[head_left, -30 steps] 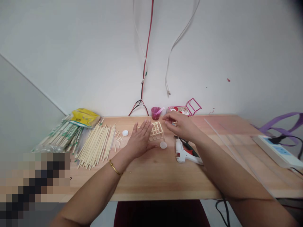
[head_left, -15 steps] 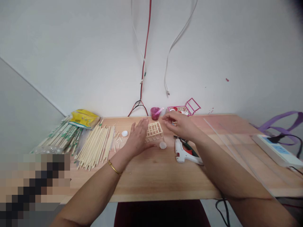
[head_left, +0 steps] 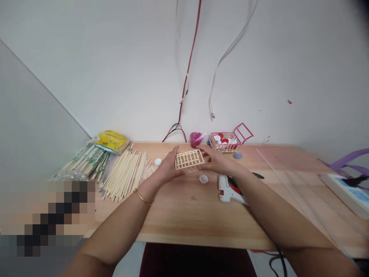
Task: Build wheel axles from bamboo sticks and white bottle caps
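A small basket-like frame of pale wooden sticks (head_left: 189, 159) is held between my two hands, its slatted side tilted toward me. My left hand (head_left: 168, 166) grips its left end, with a gold bangle on the wrist. On the right end are the fingers of my right hand (head_left: 215, 159). A small white round cap or dish (head_left: 203, 179) lies just in front of the frame. Near my right forearm rests a white glue gun (head_left: 226, 188), partly covered by the arm. Short cut stick pieces (head_left: 150, 167) lie left of my left hand.
Loose sticks (head_left: 125, 177), wrapped chopsticks (head_left: 80, 161) and a yellow packet (head_left: 112, 141) lie left. At the back stand a purple-pink cup (head_left: 196, 140) and a pink-rimmed stick basket (head_left: 226, 142) holding red and white pieces. A power strip (head_left: 346, 192) sits right.
My hands have closed in on the stick frame from both sides, and it is now tilted between them. The right hand has come down to its right end. The view has shifted slightly left.
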The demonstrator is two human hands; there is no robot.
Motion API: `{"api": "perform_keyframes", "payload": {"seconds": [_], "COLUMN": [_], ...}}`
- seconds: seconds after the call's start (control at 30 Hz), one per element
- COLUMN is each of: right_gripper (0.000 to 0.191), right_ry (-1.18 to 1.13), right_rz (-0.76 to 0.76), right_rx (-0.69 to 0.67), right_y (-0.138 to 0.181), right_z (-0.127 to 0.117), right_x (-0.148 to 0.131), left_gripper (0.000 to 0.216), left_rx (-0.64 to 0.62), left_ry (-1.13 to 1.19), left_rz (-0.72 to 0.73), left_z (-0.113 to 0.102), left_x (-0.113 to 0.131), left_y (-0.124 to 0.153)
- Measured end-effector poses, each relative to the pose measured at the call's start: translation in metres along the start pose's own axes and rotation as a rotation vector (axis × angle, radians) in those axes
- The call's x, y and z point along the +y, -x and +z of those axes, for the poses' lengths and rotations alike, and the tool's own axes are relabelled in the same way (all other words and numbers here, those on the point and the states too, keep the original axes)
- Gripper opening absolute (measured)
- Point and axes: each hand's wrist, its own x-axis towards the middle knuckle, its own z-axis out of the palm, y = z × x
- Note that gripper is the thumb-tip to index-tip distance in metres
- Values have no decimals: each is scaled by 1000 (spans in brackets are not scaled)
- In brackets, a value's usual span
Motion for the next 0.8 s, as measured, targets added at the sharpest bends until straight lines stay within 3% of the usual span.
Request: {"api": "perform_keyframes", "payload": {"seconds": [0.2,0.37,0.47,0.57,0.67,0.8], "right_gripper": [72,69,50,43,61,69], "right_ry": [-128,-25,-90,-273,-515,-801], "right_rz": [-51,-18,75,197,308,322], "right_rx": [35,320,389,268,60,-38], "right_y": [-1,-2,0,3,4,3], "right_z": [-9,-10,-6,4,19,33], "right_x": [-3,-9,-17,-24,-28,-33], "left_gripper": [101,73,71,74,75,75], "left_rx": [112,324,456,571,624,618], "left_ry": [-86,-138,-131,-95,-58,-93], "left_rz": [48,41,8,-18,-29,-14], "left_z": [1,3,3,3,6,14], "left_x": [17,31,32,32,36,46], "left_y": [1,4,4,5,7,9]}}
